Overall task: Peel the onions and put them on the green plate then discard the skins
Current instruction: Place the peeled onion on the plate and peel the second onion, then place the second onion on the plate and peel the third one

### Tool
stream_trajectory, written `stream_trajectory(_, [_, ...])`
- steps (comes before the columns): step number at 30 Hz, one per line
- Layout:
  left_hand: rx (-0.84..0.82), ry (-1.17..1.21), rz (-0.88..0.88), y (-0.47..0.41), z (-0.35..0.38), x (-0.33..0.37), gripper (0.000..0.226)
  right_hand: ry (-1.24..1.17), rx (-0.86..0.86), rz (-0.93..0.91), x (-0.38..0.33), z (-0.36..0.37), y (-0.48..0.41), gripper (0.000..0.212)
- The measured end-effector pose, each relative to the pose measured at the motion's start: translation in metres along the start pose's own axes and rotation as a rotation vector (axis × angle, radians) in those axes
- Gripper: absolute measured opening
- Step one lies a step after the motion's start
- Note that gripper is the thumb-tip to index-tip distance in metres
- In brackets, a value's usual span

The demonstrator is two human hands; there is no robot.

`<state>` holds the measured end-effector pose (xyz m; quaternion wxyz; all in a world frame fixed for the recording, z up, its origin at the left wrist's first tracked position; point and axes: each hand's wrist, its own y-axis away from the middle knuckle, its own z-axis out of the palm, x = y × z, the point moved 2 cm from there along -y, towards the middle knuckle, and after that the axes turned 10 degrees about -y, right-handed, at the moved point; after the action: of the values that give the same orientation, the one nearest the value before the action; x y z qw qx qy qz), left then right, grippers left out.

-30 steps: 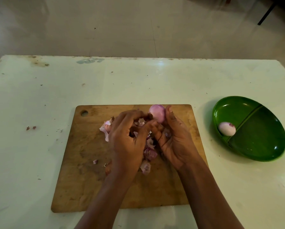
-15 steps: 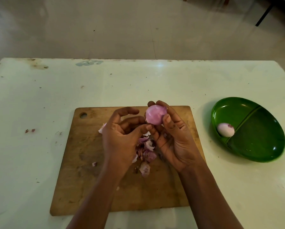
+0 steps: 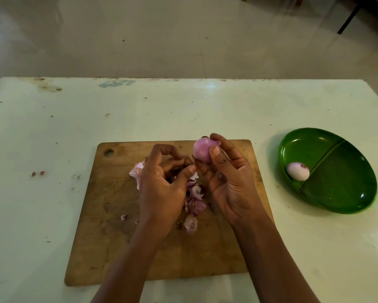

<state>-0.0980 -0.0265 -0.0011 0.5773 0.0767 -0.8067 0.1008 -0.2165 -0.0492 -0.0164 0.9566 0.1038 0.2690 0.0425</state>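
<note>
**Pink onion held above the board, nearly bare**

The right hand (image 3: 229, 182) holds the pink onion (image 3: 202, 152) over the far part of the cutting board (image 3: 118, 248). Its grip is narrow, with the thumb on the near face and the fingers wrapped round the far side. The left hand (image 3: 161, 186) is just beside it, with fingers curled and the thumb tip at the onion's lower left. I cannot tell whether that grip pinches a scrap of skin or is closed on nothing.

The onion looks small, light and firm. Its exposed layer is smooth and glossy, so it is probably a little slippery, and a grip on opposite sides of the round body should hold it better than fingertips alone. Any skin left on it will be thin and brittle and will tear easily. It is best caught at a loose edge near the root end and pulled along the curve.

The skins (image 3: 194, 200) lie heaped on the board under and between the hands. They look very light and are likely to scatter, so scooping should work better than picking at them.

One peeled onion (image 3: 297, 171) already sits in the left compartment of the green plate (image 3: 336, 206). The plate is on the surface (image 3: 41, 127), well apart to the right of the board.
</note>
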Motion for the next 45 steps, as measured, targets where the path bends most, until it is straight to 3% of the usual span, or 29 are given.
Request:
stream_trajectory(3, [0.054,-0.156,0.118,0.000,0.001,-0.004,0.033,0.152,0.091,-0.156,-0.005,-0.003,0.000,0.036])
stream_trajectory(8, [0.128,-0.299,0.400,-0.001,0.000,-0.009,0.010,0.835,0.230,-0.541,-0.005,-0.001,0.007,0.028])
stream_trajectory(12, [0.166,-0.294,0.435,-0.001,0.000,-0.011,0.017,1.140,0.326,-0.893,-0.008,-0.005,0.005,0.034])
stream_trajectory(16, [0.196,-0.296,0.434,-0.001,0.001,-0.013,0.013,1.254,0.449,-1.123,-0.036,-0.020,-0.003,0.032])
stream_trajectory(19, [0.202,-0.304,0.430,0.000,0.001,-0.015,0.013,1.234,0.608,-1.197,-0.054,-0.026,-0.003,0.031])
stream_trajectory(22, [0.201,-0.317,0.431,0.000,0.001,-0.016,0.013,1.290,0.665,-1.181,-0.066,-0.026,-0.001,0.029])
stream_trajectory(26, [0.215,-0.318,0.408,-0.001,-0.004,-0.021,0.015,1.331,0.750,-1.021,-0.080,-0.039,-0.001,0.031])
stream_trajectory(34, [0.245,-0.300,0.380,-0.005,-0.008,-0.024,0.024,1.496,0.752,-0.754,-0.079,-0.051,-0.007,0.036])
stream_trajectory(40, [0.272,-0.345,0.341,-0.008,-0.010,-0.026,0.018,1.722,0.786,-0.548,-0.076,-0.059,-0.010,0.041])
stream_trajectory(45, [0.281,-0.358,0.343,-0.007,-0.010,-0.023,0.018,1.745,0.834,-0.442,-0.076,-0.062,-0.012,0.047])
